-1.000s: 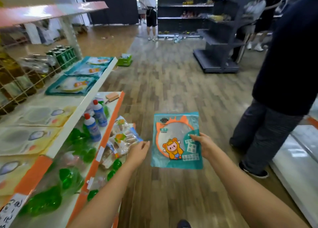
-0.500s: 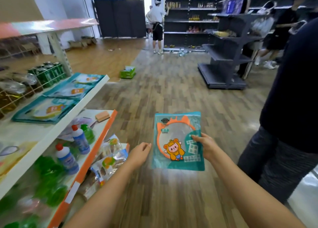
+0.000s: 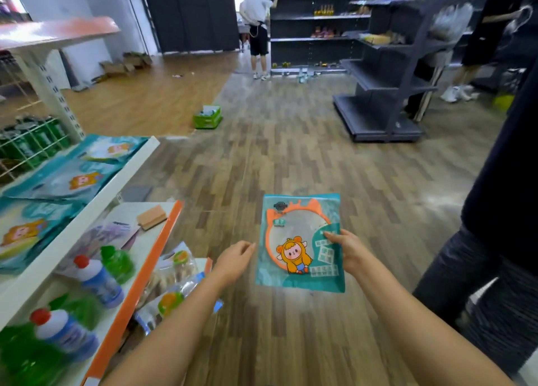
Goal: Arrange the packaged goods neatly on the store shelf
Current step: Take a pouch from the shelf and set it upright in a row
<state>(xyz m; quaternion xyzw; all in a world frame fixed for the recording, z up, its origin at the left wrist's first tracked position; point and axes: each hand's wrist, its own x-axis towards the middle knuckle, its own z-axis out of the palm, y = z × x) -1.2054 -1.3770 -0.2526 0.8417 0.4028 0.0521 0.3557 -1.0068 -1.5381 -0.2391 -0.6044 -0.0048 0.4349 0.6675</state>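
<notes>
A flat teal packet [image 3: 297, 240] with an orange ring and a cartoon figure is held upright over the wooden floor; my right hand [image 3: 346, 248] grips its right edge, thumb on the front. My left hand [image 3: 234, 259] hovers just left of the packet with loosely curled fingers, holding nothing. On the white store shelf [image 3: 87, 208] at the left lie several matching teal packets [image 3: 70, 179], flat in a row.
The lower orange-edged shelf [image 3: 151, 257] holds blue and green bottles [image 3: 99, 280], a sponge [image 3: 151, 217] and bagged snacks [image 3: 171, 280]. A person in dark clothes [image 3: 495, 240] stands close on the right. A green box [image 3: 207, 117] sits on the floor; dark shelving [image 3: 387, 94] stands beyond.
My view has tilted up, so more of the aisle shows. Both hands and the packet keep about the same pose.
</notes>
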